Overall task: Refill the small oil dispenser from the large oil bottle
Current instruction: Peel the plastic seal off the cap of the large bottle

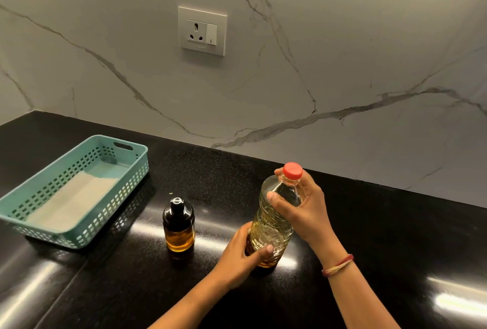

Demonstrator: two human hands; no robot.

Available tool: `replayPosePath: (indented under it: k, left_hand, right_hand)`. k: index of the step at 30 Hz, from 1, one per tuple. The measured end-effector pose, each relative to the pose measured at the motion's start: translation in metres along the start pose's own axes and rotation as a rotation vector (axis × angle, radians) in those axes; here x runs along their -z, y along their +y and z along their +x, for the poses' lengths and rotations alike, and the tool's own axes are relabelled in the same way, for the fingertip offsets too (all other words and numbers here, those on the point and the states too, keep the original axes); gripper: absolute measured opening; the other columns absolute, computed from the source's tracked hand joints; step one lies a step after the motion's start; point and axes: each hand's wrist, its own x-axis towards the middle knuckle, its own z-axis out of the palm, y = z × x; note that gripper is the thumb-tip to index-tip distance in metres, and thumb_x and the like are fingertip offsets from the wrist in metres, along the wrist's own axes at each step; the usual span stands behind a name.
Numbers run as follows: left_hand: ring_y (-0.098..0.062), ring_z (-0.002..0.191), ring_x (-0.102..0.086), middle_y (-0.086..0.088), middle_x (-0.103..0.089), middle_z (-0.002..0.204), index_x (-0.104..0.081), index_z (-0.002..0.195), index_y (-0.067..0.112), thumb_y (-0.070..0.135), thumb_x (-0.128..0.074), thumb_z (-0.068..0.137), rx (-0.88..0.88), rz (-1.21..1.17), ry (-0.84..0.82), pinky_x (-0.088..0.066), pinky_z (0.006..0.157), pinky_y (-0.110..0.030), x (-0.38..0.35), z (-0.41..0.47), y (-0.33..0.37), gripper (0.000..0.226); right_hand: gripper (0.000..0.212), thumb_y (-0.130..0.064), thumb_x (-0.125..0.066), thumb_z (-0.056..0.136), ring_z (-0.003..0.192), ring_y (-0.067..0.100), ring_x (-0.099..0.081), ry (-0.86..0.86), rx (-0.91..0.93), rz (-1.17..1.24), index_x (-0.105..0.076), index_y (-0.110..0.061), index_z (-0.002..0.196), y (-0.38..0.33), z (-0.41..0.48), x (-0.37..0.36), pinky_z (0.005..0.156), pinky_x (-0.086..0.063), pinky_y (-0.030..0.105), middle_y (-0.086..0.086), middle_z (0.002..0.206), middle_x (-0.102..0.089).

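Note:
The large clear oil bottle (271, 226) stands on the black counter (382, 236), holding yellow oil, with its red cap (292, 170) screwed on. My left hand (242, 257) grips its base, fingers wrapped round the lower part. My right hand (303, 205) holds the bottle's shoulder just under the cap. The small oil dispenser (178, 224), dark amber glass with a black top, stands upright to the left of the bottle, a hand's width away, with a little oil inside. Neither hand touches it.
A teal perforated plastic basket (126, 191) lined with a pale cloth sits at the left of the counter. A marble wall with a socket plate (202, 31) rises behind. My right wrist wears a red thread band (338, 265).

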Motion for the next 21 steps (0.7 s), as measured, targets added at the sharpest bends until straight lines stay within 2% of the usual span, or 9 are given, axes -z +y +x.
replayPosePath:
  k: [2, 4, 6, 9, 12, 14, 16, 18, 21]
  left_hand:
    - [-0.001, 0.125, -0.049, 0.011, -0.053, 0.133, -0.042, 0.130, 0.043, 0.082, -0.057, 0.066, -0.039, -0.080, 0.024, -0.042, 0.106, -0.032, 0.003, 0.001, 0.013, 0.076]
    - [0.003, 0.126, -0.047, 0.011, -0.050, 0.137, -0.039, 0.135, 0.039, 0.084, -0.057, 0.064, -0.102, -0.139, 0.048, -0.043, 0.100, -0.020, 0.008, 0.000, 0.032, 0.086]
    - [0.009, 0.126, -0.044, 0.018, -0.046, 0.136, -0.036, 0.134, 0.044, 0.085, -0.055, 0.062, -0.146, -0.138, 0.056, -0.041, 0.093, -0.009, 0.011, -0.002, 0.050, 0.085]
    - [0.014, 0.123, -0.041, 0.029, -0.041, 0.131, -0.032, 0.129, 0.054, 0.088, -0.050, 0.062, -0.159, -0.051, 0.058, -0.037, 0.090, -0.003, 0.012, -0.005, 0.057, 0.077]
    - [0.012, 0.125, -0.037, 0.033, -0.041, 0.128, -0.033, 0.127, 0.056, 0.093, -0.043, 0.061, -0.099, 0.061, 0.028, -0.035, 0.097, -0.010, 0.013, -0.003, 0.038, 0.076]
    - [0.005, 0.125, -0.042, 0.022, -0.048, 0.130, -0.041, 0.128, 0.046, 0.094, -0.042, 0.063, -0.051, 0.056, -0.018, -0.039, 0.105, -0.029, 0.011, 0.000, 0.023, 0.081]
    - [-0.002, 0.124, -0.048, 0.009, -0.052, 0.130, -0.046, 0.131, 0.036, 0.092, -0.044, 0.065, 0.000, -0.014, -0.007, -0.040, 0.107, -0.043, 0.008, -0.002, 0.015, 0.086]
    - [-0.003, 0.127, -0.047, 0.007, -0.050, 0.135, -0.044, 0.136, 0.032, 0.091, -0.045, 0.067, -0.015, -0.071, 0.038, -0.040, 0.108, -0.044, 0.005, -0.005, 0.023, 0.091]
    - [0.000, 0.131, -0.042, 0.011, -0.043, 0.141, -0.035, 0.143, 0.031, 0.090, -0.044, 0.066, -0.095, -0.128, 0.092, -0.039, 0.106, -0.026, 0.003, -0.008, 0.045, 0.097]
  right_hand:
    - [0.039, -0.042, -0.071, 0.068, 0.101, 0.013, -0.063, 0.003, 0.009, 0.000, -0.060, -0.033, 0.105, 0.001, 0.000, 0.000, 0.085, -0.051, 0.023, -0.001, 0.106, -0.064]
    - [0.040, -0.042, -0.071, 0.069, 0.100, 0.014, -0.063, 0.006, 0.020, 0.008, -0.061, -0.031, 0.106, 0.000, 0.000, 0.001, 0.084, -0.052, 0.024, 0.000, 0.106, -0.064]
    - [0.041, -0.042, -0.071, 0.069, 0.100, 0.014, -0.063, 0.008, 0.022, 0.016, -0.060, -0.031, 0.106, 0.000, -0.001, 0.001, 0.084, -0.052, 0.024, 0.001, 0.107, -0.064]
    - [0.041, -0.043, -0.071, 0.069, 0.100, 0.015, -0.063, 0.009, 0.019, 0.014, -0.060, -0.031, 0.106, 0.000, -0.002, 0.002, 0.084, -0.052, 0.026, 0.002, 0.107, -0.064]
    - [0.040, -0.043, -0.071, 0.069, 0.101, 0.014, -0.063, 0.013, 0.017, 0.004, -0.060, -0.032, 0.106, 0.001, -0.002, 0.002, 0.084, -0.052, 0.026, 0.001, 0.107, -0.064]
    - [0.040, -0.043, -0.070, 0.069, 0.101, 0.014, -0.063, 0.011, 0.014, 0.004, -0.060, -0.033, 0.106, 0.001, -0.002, 0.002, 0.084, -0.052, 0.025, 0.000, 0.107, -0.064]
    - [0.040, -0.043, -0.070, 0.069, 0.101, 0.014, -0.063, 0.009, 0.013, 0.004, -0.060, -0.031, 0.106, 0.001, -0.001, 0.001, 0.085, -0.052, 0.025, 0.000, 0.106, -0.064]
    - [0.041, -0.043, -0.070, 0.069, 0.101, 0.014, -0.063, 0.013, 0.014, 0.007, -0.061, -0.030, 0.106, 0.001, -0.001, 0.000, 0.085, -0.052, 0.025, 0.000, 0.106, -0.064]
    - [0.042, -0.042, -0.071, 0.068, 0.099, 0.015, -0.063, 0.023, 0.013, 0.018, -0.061, -0.027, 0.106, 0.001, -0.002, 0.000, 0.083, -0.052, 0.022, 0.002, 0.106, -0.064]
